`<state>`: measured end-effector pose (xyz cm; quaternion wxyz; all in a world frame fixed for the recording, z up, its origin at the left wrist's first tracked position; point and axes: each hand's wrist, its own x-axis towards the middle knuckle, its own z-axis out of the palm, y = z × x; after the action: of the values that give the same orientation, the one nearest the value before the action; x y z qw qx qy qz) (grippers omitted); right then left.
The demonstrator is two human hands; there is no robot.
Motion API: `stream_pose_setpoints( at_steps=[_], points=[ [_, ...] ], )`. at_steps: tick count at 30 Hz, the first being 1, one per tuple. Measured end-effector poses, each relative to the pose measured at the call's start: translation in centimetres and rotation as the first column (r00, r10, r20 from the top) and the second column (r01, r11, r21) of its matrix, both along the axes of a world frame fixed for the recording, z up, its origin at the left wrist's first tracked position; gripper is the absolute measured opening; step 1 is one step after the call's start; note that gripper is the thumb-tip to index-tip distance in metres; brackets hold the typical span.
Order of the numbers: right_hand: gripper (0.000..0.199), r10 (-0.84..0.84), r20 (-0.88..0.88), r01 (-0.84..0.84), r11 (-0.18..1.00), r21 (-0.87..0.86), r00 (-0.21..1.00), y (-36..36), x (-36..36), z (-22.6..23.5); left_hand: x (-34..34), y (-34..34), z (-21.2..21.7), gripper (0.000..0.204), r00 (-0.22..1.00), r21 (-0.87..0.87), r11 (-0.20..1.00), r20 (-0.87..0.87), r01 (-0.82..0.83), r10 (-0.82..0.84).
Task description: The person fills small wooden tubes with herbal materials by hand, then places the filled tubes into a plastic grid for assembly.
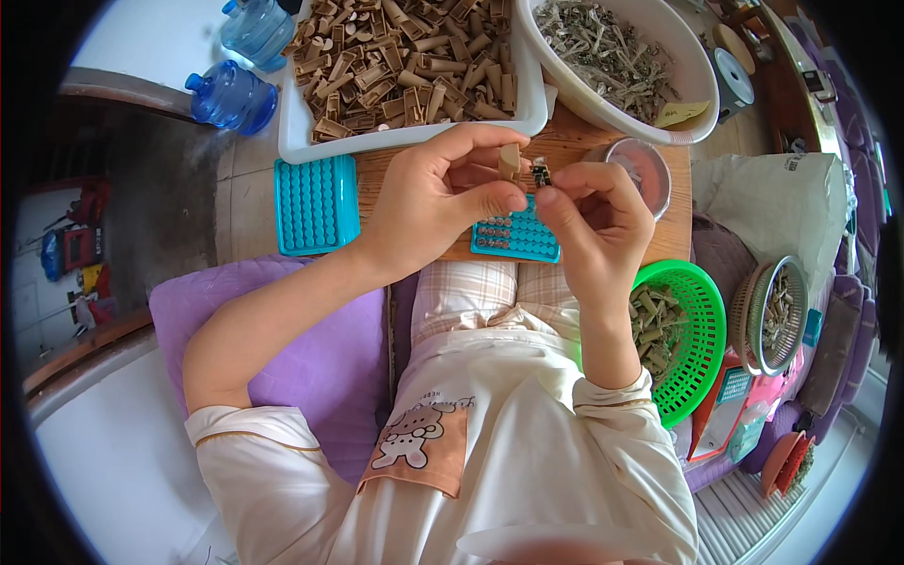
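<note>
Both my hands meet above the wooden table [386, 169]. In my left hand [424, 202] a small tan plastic shell [509, 162] is pinched between thumb and fingers. Close beside it, my right hand [603, 217] grips a tiny dark part with metallic bits [540, 174] by its fingertips; its exact kind is too small to make out. The two pieces appear slightly apart. Below my hands lies a teal tray [537, 243] with rows of round hollows, and small round silvery pieces [493, 232] fill some at its left side. My hands cover part of that tray.
A white bin [294, 141] of similar tan shells stands at the back, beside a white basin [699, 127] of silvery-grey parts. Stacked teal trays [318, 207] sit left, a round container [659, 179] right. A green basket [720, 330] of tan pieces is near my right arm.
</note>
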<state>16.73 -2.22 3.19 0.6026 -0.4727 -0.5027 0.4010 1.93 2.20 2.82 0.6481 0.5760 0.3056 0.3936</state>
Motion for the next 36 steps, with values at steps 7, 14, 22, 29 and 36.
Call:
stream_pose_setpoints(
  at_steps=[7,14,22,29,36],
  points=[
    [0.008,0.024,-0.08,-0.03,0.997,-0.076,0.997,-0.2,-0.6,-0.2,-0.4,0.3,-0.4,0.042,0.999,-0.029,0.999,-0.027,0.042,-0.043],
    [0.013,-0.136,0.31,0.056,0.966,0.251,0.941,0.4,-1.5,-2.8,-0.5,0.7,-0.3,0.036,0.998,-0.216,0.974,-0.007,0.065,-0.068],
    [0.022,-0.18,0.045,0.176,0.981,0.084,0.983,0.0,-3.2,-5.6,-0.1,0.6,-0.3,0.029,0.997,-0.294,0.955,-0.077,-0.027,0.004],
    [0.025,-0.113,0.106,0.111,0.994,0.022,0.988,0.2,-3.5,-6.0,-0.2,0.7,-1.0,0.034,0.998,-0.345,0.937,0.017,-0.05,0.06],
    [0.03,-0.17,0.005,0.17,0.985,0.035,0.985,0.1,-4.1,-6.0,-0.1,0.5,-1.0,0.031,0.994,-0.343,0.938,0.069,-0.06,0.089]
  ],
)
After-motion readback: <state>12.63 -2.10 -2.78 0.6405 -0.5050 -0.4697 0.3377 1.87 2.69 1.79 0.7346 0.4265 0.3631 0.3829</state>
